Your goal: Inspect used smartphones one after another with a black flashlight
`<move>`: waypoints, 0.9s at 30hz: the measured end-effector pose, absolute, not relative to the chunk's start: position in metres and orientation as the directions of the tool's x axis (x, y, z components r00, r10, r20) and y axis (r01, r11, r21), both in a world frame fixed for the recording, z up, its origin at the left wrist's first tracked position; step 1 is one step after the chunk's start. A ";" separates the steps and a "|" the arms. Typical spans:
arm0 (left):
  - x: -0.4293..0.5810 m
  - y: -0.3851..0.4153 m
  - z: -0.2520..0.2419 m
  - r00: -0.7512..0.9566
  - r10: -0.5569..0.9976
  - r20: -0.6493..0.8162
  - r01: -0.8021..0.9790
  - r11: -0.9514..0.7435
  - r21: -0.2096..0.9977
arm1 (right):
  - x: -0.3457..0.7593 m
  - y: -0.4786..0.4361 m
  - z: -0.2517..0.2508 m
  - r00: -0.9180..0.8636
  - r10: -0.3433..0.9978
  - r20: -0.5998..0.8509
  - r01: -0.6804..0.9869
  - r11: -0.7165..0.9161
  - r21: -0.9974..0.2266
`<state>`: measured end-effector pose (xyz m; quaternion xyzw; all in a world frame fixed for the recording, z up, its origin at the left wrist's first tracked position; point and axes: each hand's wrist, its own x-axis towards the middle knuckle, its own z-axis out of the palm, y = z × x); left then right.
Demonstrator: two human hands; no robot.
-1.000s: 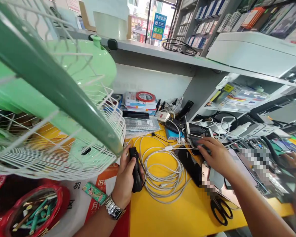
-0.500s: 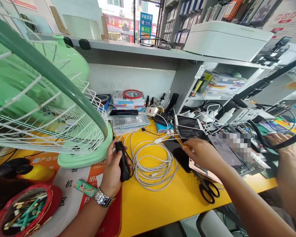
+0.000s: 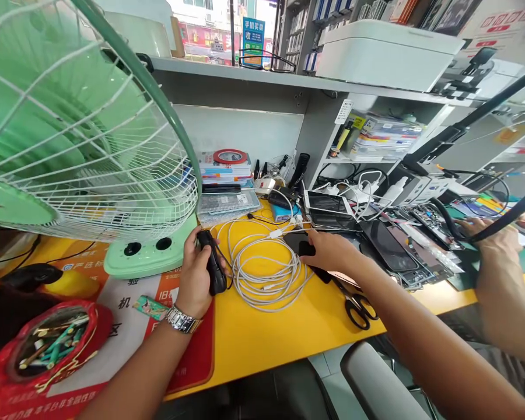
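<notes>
My left hand (image 3: 196,274) is closed around a black handheld device (image 3: 212,262), with a thin cable trailing from it and a metal wristwatch (image 3: 181,319) on the wrist. My right hand (image 3: 332,254) rests its fingertips on a dark phone (image 3: 295,242) on the yellow table (image 3: 289,341). Whether those fingers grip the phone, I cannot tell. Between my hands lies a coil of white cable (image 3: 262,271). Black-handled scissors (image 3: 359,311) sit just below my right hand.
A green wire-guarded fan (image 3: 91,146) stands at the left, and a red pouch of tools (image 3: 97,318) lies at the lower left. Phones and circuit boards crowd the right, where a co-worker's hand (image 3: 485,233) works. A white printer (image 3: 385,58) sits on the shelf above.
My view has tilted, shifting the whole scene up and left. My right hand has moved left over the dark phone. My left hand still holds the black device.
</notes>
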<state>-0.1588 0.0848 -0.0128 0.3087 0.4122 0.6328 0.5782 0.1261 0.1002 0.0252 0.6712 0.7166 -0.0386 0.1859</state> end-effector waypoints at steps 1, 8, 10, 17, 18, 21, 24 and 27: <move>-0.159 0.085 -0.014 -0.138 0.987 -0.079 -0.475 0.004 0.880 | 0.126 0.099 0.024 -0.026 0.949 -0.314 0.977 0.091 0.192; -0.159 0.085 -0.017 -0.144 0.988 -0.054 -0.479 -0.022 0.878 | 0.123 0.091 0.023 -0.024 0.964 -0.266 0.980 0.075 0.182; -0.159 0.085 -0.016 -0.151 0.987 -0.059 -0.481 -0.021 0.877 | 0.126 0.091 0.028 -0.033 0.971 -0.238 0.983 0.074 0.167; -0.159 0.083 -0.012 -0.153 0.983 -0.099 -0.473 0.015 0.881 | 0.179 0.086 0.051 0.055 0.998 -0.016 0.990 -0.053 0.127; -0.159 0.083 -0.012 -0.151 0.983 -0.103 -0.472 0.020 0.881 | 0.193 0.081 0.051 0.078 0.997 0.019 0.988 -0.079 0.132; -0.158 0.081 -0.010 -0.140 0.984 -0.114 -0.471 0.035 0.881 | 0.239 0.064 0.045 0.128 0.987 0.103 0.976 -0.143 0.162; -0.156 0.079 -0.010 -0.118 0.986 -0.119 -0.466 0.051 0.884 | 0.277 0.048 0.029 0.172 0.973 0.151 0.962 -0.199 0.186; -0.155 0.078 -0.009 -0.101 0.987 -0.128 -0.458 0.068 0.886 | 0.298 0.042 0.015 0.188 0.963 0.191 0.957 -0.224 0.186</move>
